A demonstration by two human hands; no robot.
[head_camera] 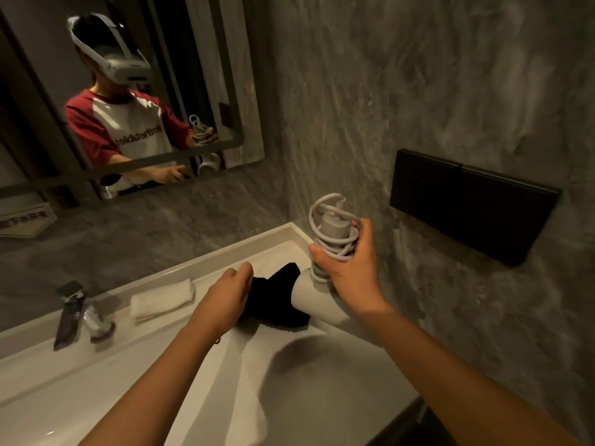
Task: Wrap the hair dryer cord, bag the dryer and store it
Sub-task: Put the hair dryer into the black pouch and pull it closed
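My right hand (347, 262) grips the handle of a white hair dryer (317, 304), held handle-up over the right end of the sink counter. The white cord (333, 226) is coiled around the handle, with a loop sticking up above my fingers. The dryer's barrel points down and left toward a black cloth bag (280, 300) lying crumpled on the counter. My left hand (230, 292) rests on the bag's left side, fingers curled; I cannot tell whether it grips the cloth.
A folded white towel (162, 300) lies left of the bag. A chrome faucet (80, 312) stands further left above the white basin (135, 381). A black wall panel (473, 204) sticks out on the right. A mirror (128, 91) hangs behind the counter.
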